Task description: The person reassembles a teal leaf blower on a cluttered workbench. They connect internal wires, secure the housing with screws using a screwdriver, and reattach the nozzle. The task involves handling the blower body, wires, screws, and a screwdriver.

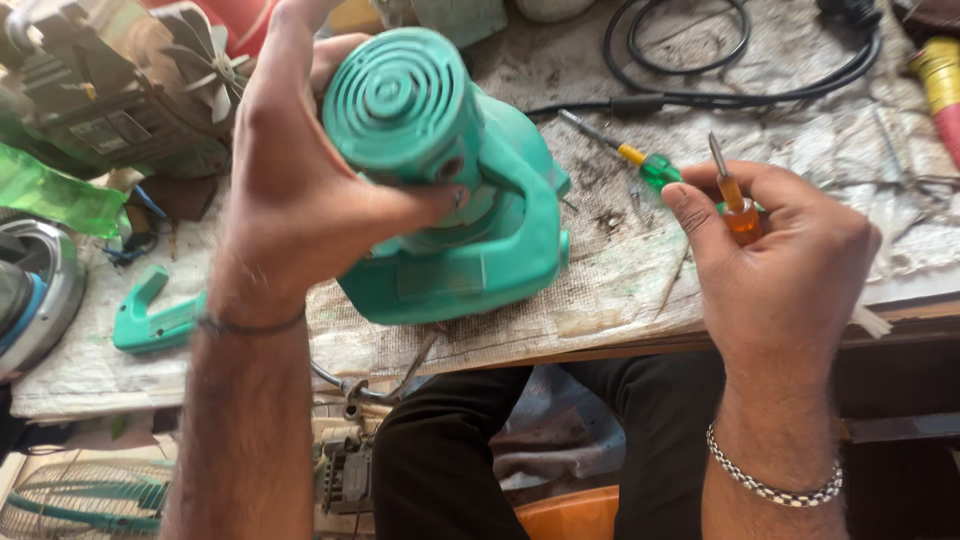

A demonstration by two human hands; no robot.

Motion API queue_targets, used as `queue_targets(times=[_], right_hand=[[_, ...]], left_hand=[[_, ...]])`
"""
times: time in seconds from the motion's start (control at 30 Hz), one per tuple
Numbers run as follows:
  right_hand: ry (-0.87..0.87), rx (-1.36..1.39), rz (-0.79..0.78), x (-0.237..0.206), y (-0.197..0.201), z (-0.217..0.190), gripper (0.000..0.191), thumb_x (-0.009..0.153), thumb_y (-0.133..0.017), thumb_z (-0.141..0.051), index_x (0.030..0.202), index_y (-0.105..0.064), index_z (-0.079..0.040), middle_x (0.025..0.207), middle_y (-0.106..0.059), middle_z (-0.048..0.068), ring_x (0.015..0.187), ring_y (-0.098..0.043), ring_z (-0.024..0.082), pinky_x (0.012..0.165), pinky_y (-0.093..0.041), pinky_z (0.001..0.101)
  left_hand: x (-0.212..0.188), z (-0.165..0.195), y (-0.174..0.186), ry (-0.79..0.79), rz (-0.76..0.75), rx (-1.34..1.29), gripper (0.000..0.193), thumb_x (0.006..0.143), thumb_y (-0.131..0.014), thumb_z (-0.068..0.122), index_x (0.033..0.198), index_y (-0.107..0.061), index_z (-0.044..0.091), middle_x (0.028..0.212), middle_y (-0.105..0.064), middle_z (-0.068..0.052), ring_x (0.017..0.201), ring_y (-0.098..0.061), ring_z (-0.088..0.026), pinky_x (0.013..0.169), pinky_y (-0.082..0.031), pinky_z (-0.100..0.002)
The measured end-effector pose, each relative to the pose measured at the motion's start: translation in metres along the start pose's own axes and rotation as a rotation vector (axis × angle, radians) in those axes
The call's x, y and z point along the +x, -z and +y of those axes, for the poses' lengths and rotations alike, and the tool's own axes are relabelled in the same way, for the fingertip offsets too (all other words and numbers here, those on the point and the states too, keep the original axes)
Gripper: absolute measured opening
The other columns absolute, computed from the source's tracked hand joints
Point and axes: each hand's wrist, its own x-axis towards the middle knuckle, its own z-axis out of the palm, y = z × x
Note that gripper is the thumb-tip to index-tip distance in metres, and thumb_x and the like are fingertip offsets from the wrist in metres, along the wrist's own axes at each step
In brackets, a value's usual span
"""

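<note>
- Our left hand [300, 190] has its grip clamped around the round ribbed end of a teal blower housing [450, 180], tilted up above the paper-covered surface [620, 290].
- Our right hand [790, 270] grips an orange-handled screwdriver [738, 200], tip up.
- A green-handled screwdriver [640, 160] lies just beyond, near a black cable [700, 98].

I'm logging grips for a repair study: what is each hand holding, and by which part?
Left hand grips the green blower around its round ribbed end. Right hand holds an orange-handled screwdriver by the handle, tip pointing up.
</note>
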Motion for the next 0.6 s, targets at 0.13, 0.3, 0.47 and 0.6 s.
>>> queue_targets(times=[0.13,0.3,0.47,0.6], right_hand=[[-0.039,-0.037,-0.010,0.001,0.002,-0.002,0.016,0.090,-0.085,-0.012,0.101,-0.078,-0.003,0.084,-0.075,0.009,0.070,-0.070,0.012,0.055,-0.049,0.0233],[0.025,-0.038,0.011,0.000,0.002,-0.004,0.017,0.089,-0.085,-0.011,0.100,-0.077,-0.001,0.086,-0.075,0.011,0.073,-0.071,0.013,0.058,-0.051,0.0246],[0.025,-0.023,0.006,-0.002,0.003,0.000,0.016,0.088,-0.084,-0.011,0.100,-0.076,-0.002,0.091,-0.075,0.011,0.078,-0.072,0.014,0.060,-0.054,0.0250],[0.030,-0.013,-0.005,-0.004,0.002,0.009,0.018,0.093,-0.085,-0.012,0.107,-0.077,-0.004,0.096,-0.077,0.010,0.082,-0.073,0.012,0.063,-0.055,0.0236]], left_hand=[[-0.013,0.015,0.000,-0.103,0.124,0.267,0.084,0.085,-0.094,0.014,0.147,-0.037,0.009,0.131,-0.065,-0.009,0.125,-0.068,-0.019,0.112,-0.058,-0.030],[-0.021,0.028,-0.003,-0.116,0.115,0.711,0.083,0.086,-0.095,0.020,0.150,-0.044,0.006,0.139,-0.057,-0.017,0.130,-0.055,-0.031,0.110,-0.048,-0.045],[-0.023,0.030,-0.023,-0.220,0.145,0.747,0.072,0.095,-0.079,0.000,0.155,-0.041,0.008,0.151,-0.052,-0.008,0.143,-0.048,-0.026,0.124,-0.044,-0.036],[-0.023,0.024,-0.016,-0.215,0.172,0.619,0.070,0.091,-0.084,-0.001,0.149,-0.044,0.004,0.147,-0.052,-0.013,0.143,-0.049,-0.030,0.125,-0.044,-0.041]])
